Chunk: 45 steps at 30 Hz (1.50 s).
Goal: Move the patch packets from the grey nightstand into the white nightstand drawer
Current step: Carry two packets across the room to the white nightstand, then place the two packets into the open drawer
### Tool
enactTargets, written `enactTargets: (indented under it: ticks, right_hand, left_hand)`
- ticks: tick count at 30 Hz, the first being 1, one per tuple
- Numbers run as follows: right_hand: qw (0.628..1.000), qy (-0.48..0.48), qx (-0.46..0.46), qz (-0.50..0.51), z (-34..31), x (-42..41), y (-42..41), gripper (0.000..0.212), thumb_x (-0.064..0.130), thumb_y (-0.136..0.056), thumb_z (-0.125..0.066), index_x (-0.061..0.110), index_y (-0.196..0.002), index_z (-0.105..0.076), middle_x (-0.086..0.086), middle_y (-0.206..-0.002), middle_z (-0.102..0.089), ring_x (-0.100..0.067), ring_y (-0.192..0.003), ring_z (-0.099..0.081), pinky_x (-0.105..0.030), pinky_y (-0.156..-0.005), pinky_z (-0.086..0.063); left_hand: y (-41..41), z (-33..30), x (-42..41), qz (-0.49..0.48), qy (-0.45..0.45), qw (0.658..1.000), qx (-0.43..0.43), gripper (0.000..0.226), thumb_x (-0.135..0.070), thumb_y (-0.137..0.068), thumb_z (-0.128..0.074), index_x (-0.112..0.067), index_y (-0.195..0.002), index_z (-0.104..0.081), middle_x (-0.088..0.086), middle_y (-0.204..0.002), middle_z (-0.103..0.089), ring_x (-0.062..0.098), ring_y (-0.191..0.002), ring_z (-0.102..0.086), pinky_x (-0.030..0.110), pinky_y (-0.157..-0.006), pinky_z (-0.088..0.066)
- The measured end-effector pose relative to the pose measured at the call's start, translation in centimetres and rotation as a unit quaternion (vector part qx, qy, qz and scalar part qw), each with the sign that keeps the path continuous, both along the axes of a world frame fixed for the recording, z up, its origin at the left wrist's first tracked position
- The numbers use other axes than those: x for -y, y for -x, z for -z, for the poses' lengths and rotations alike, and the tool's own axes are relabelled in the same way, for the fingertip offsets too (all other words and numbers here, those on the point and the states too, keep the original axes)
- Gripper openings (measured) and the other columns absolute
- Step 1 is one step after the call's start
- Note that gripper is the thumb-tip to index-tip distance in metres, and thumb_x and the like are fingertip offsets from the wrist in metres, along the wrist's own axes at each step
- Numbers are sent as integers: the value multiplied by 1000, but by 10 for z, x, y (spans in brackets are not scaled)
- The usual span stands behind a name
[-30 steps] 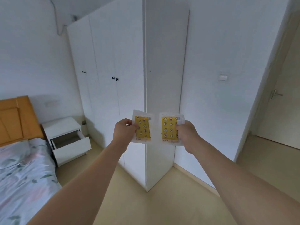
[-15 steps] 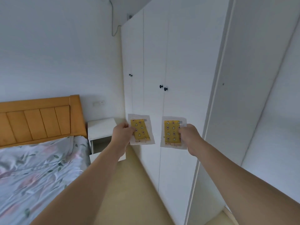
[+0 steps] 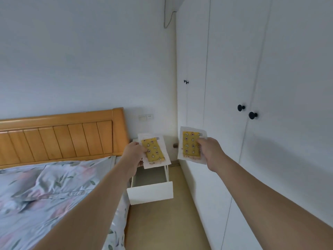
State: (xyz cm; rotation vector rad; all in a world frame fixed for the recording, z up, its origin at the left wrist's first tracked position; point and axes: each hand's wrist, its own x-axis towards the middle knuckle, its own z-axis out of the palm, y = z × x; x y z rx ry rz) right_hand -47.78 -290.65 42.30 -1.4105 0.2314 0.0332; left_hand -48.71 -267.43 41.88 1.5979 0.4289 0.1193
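Both arms were extended forward, each hand pinching one patch packet by a side edge. The left hand [image 3: 133, 154] was closed on the left packet [image 3: 154, 150], thumb on the packet's left margin; the packet stood out to the right of that hand, tilted with its top leaning left, its yellow printed panel facing the camera. The right hand [image 3: 210, 152] was closed on the right packet [image 3: 190, 144], fingers over the packet's right margin; the packet extended to the left of that hand and stood nearly upright. The two packets were held side by side, apart, with a gap between them, the right one slightly higher.

Below and just beyond the left hand, the white nightstand [image 3: 135, 140] showed only as a sliver of its top, mostly hidden behind the left packet. Its drawer [image 3: 150, 193] was pulled open beneath the left packet, interior visible. Neither packet touched the drawer.

To the left of the left arm lay the bed [image 3: 45, 186] with a wooden headboard [image 3: 59, 138]. To the right of the right hand stood the wardrobe [image 3: 270, 87] with dark round knobs [image 3: 253, 115].
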Motion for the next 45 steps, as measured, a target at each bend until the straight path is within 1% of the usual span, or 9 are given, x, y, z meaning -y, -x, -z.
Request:
enactTargets:
  ticks: [3,12,16,20,23,31,36,39,45]
  right_hand:
    - [999,4,-12,-31,0,-25,-69,17,10,-99,-46,8,-112,-57,-10,-98,-69,-24,-77,-69,-33,-52,-58]
    - [996,42,-47,-61,54,-126,-286,23,9,-100,-46,13,-120,-57,-12,-110,-69,-29,-92,-69,-46,-74,-60]
    - [993,72,-62,-67,73,-163,-382,18,11,-99,-49,13,-115,-57,-9,-105,-69,-25,-84,-70,-35,-58,-58]
    - [988,119,-74,-70,97,-190,-467,21,11,-98,-48,16,-116,-58,-6,-104,-69,-24,-86,-70,-35,-64,-58]
    - [982,144,-87,-86,137,-205,-517,19,8,-98,-47,20,-109,-58,0,-96,-68,-17,-78,-68,-24,-50,-54]
    - [955,205,-130,-168,367,-231,-613,22,7,-90,-56,14,-111,-56,-4,-103,-68,-19,-88,-68,-35,-72,-58]
    - [934,248,-148,-213,542,-251,-648,21,10,-91,-57,14,-112,-57,-4,-102,-67,-19,-89,-66,-36,-75,-57]
    - [916,304,-149,-216,632,-264,-663,32,7,-90,-53,13,-121,-48,-5,-100,-61,-21,-90,-62,-42,-84,-56]
    - [858,396,-146,-292,734,-301,-686,49,1,-86,-46,15,-132,-38,-7,-110,-54,-21,-92,-55,-32,-75,-48]
  left_hand:
    - [-56,2,-25,-35,-12,999,-11,18,-3,-98,-49,-14,-111,-54,6,-109,-66,27,-96,-66,42,-76,-58]
    - [-249,55,-120,-73,19,997,-25,11,-19,-99,-53,-16,-109,-57,5,-107,-69,26,-97,-68,50,-91,-55]
    - [-353,72,-167,-71,19,996,-42,16,-27,-99,-54,-15,-109,-58,5,-108,-69,26,-100,-67,49,-93,-54]
    - [-442,89,-198,-65,-25,996,-50,19,-29,-100,-52,-19,-116,-55,3,-109,-66,21,-98,-66,36,-79,-57]
    - [-492,124,-208,-56,-67,994,-72,14,-28,-100,-52,-24,-113,-55,0,-105,-66,17,-90,-66,27,-64,-54]
    - [-574,345,-224,-39,-176,972,-151,17,-20,-103,-45,-24,-118,-50,-1,-104,-66,16,-87,-66,27,-59,-52]
    - [-602,514,-234,8,-234,956,-178,24,-8,-94,-39,-25,-99,-54,7,-91,-67,27,-85,-68,42,-74,-58]
    - [-618,598,-235,48,-306,931,-190,20,-9,-90,-36,-11,-95,-56,6,-81,-58,20,-67,-54,30,-56,-44]
    - [-646,706,-242,180,-411,853,-265,18,-6,-88,-48,-17,-102,-53,2,-90,-59,15,-77,-57,25,-59,-44]
